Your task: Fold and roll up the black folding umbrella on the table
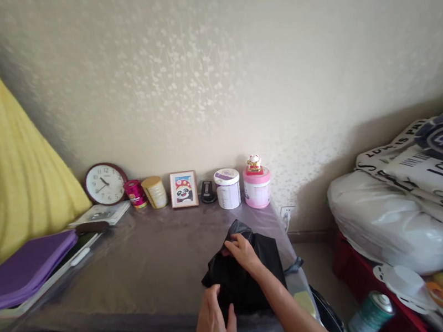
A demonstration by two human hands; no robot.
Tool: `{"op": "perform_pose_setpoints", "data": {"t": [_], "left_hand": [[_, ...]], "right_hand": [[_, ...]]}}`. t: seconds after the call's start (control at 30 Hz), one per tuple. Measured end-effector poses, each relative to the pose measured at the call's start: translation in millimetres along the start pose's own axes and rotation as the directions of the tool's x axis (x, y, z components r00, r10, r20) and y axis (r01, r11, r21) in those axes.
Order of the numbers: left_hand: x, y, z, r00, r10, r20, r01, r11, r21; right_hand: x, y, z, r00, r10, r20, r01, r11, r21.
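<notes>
The black bag [269, 254] is being supported at the near right corner of the table [144, 262]. Its upper fold is being pinched between thumb and fingertips of the right hand [241, 251]. At its near left side, the left hand [215, 327] is being held with thumb and index finger apart; whether material is being gripped there cannot be told.

Caution: the bag is being handled close to the table edge. If it is being drawn nearer on the smooth covering, slipping off may be caused. If the thin-looking fold is being pulled by one pinch alone, tearing may result. If the bag is being swung toward the wall, the pink tub [256, 197] may be struck and the cat figurine [254, 165] toppled.
</notes>
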State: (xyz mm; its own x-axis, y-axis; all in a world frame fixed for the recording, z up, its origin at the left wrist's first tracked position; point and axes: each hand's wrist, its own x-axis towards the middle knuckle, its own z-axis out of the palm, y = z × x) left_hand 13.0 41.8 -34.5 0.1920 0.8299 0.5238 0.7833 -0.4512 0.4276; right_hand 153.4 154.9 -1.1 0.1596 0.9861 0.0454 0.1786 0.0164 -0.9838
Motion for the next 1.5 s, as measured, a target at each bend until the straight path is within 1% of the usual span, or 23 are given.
{"op": "perform_pose_setpoints", "data": {"t": [0.07, 0.13, 0.2, 0.23, 0.3, 0.4, 0.43, 0.5, 0.6, 0.67, 0.73, 0.8, 0.87, 0.9, 0.97, 1.0, 1.07, 1.13, 1.23, 1.4, 1.47, 1.5], "left_hand": [[5.9, 9.1, -8.5, 0.996, 0.085, -0.028, -0.084, 0.996, 0.022], [14.4, 19.0, -15.0, 0.978, 0.210, -0.015, -0.209, 0.976, 0.059], [24.0, 27.6, -20.1, 0.962, 0.274, 0.024, -0.275, 0.957, 0.098], [28.7, 31.1, -22.6, 0.958, 0.283, 0.039, -0.286, 0.951, 0.118], [37.0, 36.4, -27.9, 0.961, 0.267, 0.068, -0.275, 0.950, 0.148], [44.1, 38.9, -31.8, 0.960, 0.249, 0.131, -0.267, 0.952, 0.147], [44.6, 37.8, -30.2, 0.955, 0.254, 0.155, -0.276, 0.951, 0.141], [43.4, 32.6, -21.4, 0.943, 0.275, 0.188, -0.304, 0.942, 0.145], [37.5, 19.0, 0.6, 0.946, 0.291, 0.140, -0.317, 0.922, 0.222], [33.1, 10.2, 14.6, 0.955, 0.271, 0.121, -0.294, 0.917, 0.270], [29.3, 4.5, 23.9, 0.959, 0.259, 0.117, -0.283, 0.910, 0.304], [26.5, 2.5, 28.5, 0.961, 0.252, 0.113, -0.275, 0.906, 0.321], [24.1, 3.1, 30.1, 0.965, 0.241, 0.100, -0.261, 0.906, 0.334], [23.1, 3.9, 30.4, 0.967, 0.236, 0.094, -0.254, 0.904, 0.343], [21.4, 5.8, 31.1, 0.970, 0.225, 0.095, -0.244, 0.900, 0.360], [20.8, 6.6, 31.6, 0.971, 0.221, 0.095, -0.241, 0.898, 0.367], [20.1, 7.7, 32.8, 0.972, 0.216, 0.091, -0.234, 0.896, 0.378], [20.0, 8.1, 34.2, 0.974, 0.213, 0.080, -0.227, 0.895, 0.385], [20.0, 8.1, 35.7, 0.976, 0.207, 0.069, -0.217, 0.892, 0.397], [18.7, 8.7, 35.6, 0.979, 0.192, 0.072, -0.205, 0.888, 0.412], [18.1, 8.9, 35.1, 0.980, 0.181, 0.080, -0.198, 0.888, 0.415], [17.8, 8.9, 34.8, 0.980, 0.179, 0.085, -0.198, 0.888, 0.414]], "right_hand": [[-1.3, -1.9, 0.9, 0.999, -0.024, 0.040, 0.023, 0.999, 0.034], [-3.2, -4.9, 0.8, 0.997, -0.045, 0.066, 0.043, 0.999, 0.034], [-5.0, -7.5, -0.3, 0.994, -0.067, 0.092, 0.067, 0.998, 0.010], [-5.6, -8.4, -1.0, 0.991, -0.076, 0.107, 0.077, 0.997, -0.003], [-6.4, -9.3, -2.2, 0.987, -0.083, 0.137, 0.087, 0.996, -0.024], [-7.2, -9.9, -3.0, 0.984, -0.081, 0.159, 0.090, 0.994, -0.054], [-7.5, -10.3, -3.0, 0.983, -0.083, 0.162, 0.094, 0.993, -0.065], [-8.3, -11.6, -2.9, 0.983, -0.088, 0.163, 0.104, 0.991, -0.089], [-9.1, -13.8, -2.8, 0.983, -0.086, 0.163, 0.106, 0.987, -0.117], [-9.4, -14.4, -2.7, 0.982, -0.078, 0.170, 0.101, 0.987, -0.129], [-11.1, -14.6, -2.8, 0.980, -0.086, 0.180, 0.113, 0.983, -0.146], [-15.9, -14.5, -3.2, 0.974, -0.134, 0.183, 0.169, 0.968, -0.187], [-23.7, -14.4, -4.7, 0.950, -0.241, 0.198, 0.288, 0.921, -0.264], [-27.9, -14.2, -5.9, 0.927, -0.307, 0.217, 0.364, 0.878, -0.312], [-34.9, -13.3, -9.2, 0.861, -0.424, 0.279, 0.506, 0.764, -0.400], [-36.6, -12.4, -11.3, 0.829, -0.464, 0.313, 0.559, 0.708, -0.432], [-35.3, -9.7, -15.7, 0.780, -0.510, 0.363, 0.626, 0.621, -0.472], [-27.9, -5.9, -20.0, 0.750, -0.531, 0.395, 0.660, 0.561, -0.499], [-10.4, 0.1, -25.4, 0.736, -0.535, 0.415, 0.671, 0.496, -0.551], [18.4, 3.7, -33.9, 0.748, -0.499, 0.438, 0.648, 0.409, -0.642], [28.3, 3.2, -37.7, 0.763, -0.482, 0.430, 0.629, 0.403, -0.665], [33.1, 2.9, -39.6, 0.780, -0.469, 0.415, 0.609, 0.415, -0.676]]}}
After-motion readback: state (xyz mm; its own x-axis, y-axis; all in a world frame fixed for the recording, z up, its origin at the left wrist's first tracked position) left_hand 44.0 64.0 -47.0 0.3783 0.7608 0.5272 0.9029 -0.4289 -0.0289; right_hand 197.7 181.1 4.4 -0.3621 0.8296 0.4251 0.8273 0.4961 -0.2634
